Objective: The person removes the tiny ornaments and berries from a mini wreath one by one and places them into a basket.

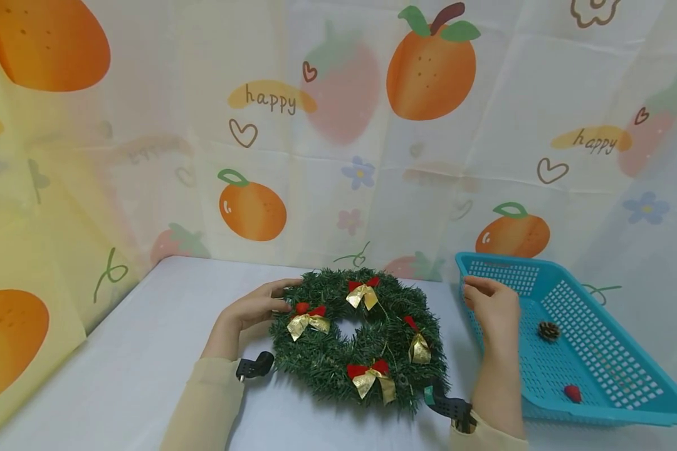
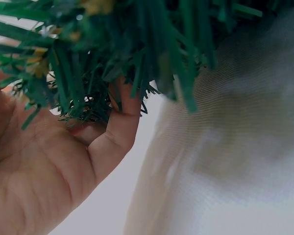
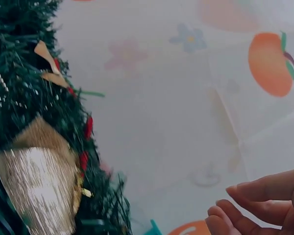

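A green artificial wreath (image 1: 327,369) lies on the white table, dressed with several red and gold bows (image 1: 367,379). Near its left bow sits a small red ball (image 1: 301,307). My left hand (image 1: 259,307) grips the wreath's left edge; in the left wrist view its bent fingers (image 2: 118,128) reach in among the green needles, which hide their tips. Raised over the left rim of a blue basket (image 1: 583,307), my right hand (image 1: 493,307) has its fingers loosely bent, and nothing shows in it. In the right wrist view its thumb and fingers (image 3: 269,188) are slightly apart, right of the wreath.
Inside the basket are a pine cone (image 1: 548,331) and a small red piece (image 1: 572,393). A fruit-printed cloth (image 1: 327,175) hangs behind the table (image 1: 130,351) and along its left side. Dark camera mounts (image 1: 451,407) stick out from both wrists, close to the wreath.
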`<move>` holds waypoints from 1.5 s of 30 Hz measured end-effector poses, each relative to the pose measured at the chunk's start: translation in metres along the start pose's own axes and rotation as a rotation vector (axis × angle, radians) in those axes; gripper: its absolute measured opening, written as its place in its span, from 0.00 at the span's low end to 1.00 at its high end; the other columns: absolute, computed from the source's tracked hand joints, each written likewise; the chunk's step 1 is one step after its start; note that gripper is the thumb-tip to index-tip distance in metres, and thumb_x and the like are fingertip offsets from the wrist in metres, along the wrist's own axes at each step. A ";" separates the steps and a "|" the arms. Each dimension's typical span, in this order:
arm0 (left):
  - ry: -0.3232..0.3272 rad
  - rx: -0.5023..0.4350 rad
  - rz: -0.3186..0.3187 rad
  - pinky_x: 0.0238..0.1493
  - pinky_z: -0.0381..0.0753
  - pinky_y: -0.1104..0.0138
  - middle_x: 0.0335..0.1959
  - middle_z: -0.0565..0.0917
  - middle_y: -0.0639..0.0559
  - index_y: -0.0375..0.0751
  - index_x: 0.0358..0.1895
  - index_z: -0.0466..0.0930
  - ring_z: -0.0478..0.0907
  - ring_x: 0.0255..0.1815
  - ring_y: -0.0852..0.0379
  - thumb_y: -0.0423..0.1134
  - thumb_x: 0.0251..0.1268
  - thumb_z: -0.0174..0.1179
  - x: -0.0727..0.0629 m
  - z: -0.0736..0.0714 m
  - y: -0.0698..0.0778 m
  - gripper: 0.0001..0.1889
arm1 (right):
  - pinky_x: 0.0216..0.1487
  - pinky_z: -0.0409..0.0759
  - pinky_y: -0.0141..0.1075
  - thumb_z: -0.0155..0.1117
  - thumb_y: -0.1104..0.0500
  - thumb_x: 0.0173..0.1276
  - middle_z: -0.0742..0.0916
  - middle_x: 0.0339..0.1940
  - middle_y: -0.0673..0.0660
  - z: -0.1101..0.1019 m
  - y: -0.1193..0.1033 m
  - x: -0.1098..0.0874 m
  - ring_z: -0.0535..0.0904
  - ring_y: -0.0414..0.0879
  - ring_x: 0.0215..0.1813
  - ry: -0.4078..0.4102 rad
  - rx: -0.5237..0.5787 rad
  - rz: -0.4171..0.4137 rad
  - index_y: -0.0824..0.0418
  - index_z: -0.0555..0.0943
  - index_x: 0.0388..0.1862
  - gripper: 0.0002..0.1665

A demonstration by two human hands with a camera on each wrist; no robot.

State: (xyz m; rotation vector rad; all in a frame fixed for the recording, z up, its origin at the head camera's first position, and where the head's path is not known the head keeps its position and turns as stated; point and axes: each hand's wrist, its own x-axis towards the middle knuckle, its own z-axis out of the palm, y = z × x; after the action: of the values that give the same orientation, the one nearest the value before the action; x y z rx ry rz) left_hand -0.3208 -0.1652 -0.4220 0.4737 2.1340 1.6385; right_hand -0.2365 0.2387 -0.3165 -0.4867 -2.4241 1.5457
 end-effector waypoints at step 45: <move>0.019 0.008 -0.013 0.48 0.73 0.61 0.82 0.47 0.40 0.51 0.78 0.57 0.67 0.67 0.41 0.33 0.66 0.56 0.001 0.000 -0.002 0.37 | 0.53 0.82 0.44 0.61 0.57 0.72 0.85 0.58 0.60 0.109 -0.092 -0.008 0.84 0.56 0.54 -0.548 -0.196 -0.410 0.56 0.83 0.57 0.17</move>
State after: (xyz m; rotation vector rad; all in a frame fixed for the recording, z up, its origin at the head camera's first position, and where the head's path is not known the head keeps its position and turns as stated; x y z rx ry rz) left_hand -0.3215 -0.1651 -0.4241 0.4472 2.1536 1.6343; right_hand -0.2825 0.1091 -0.2784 0.4504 -2.8384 1.3933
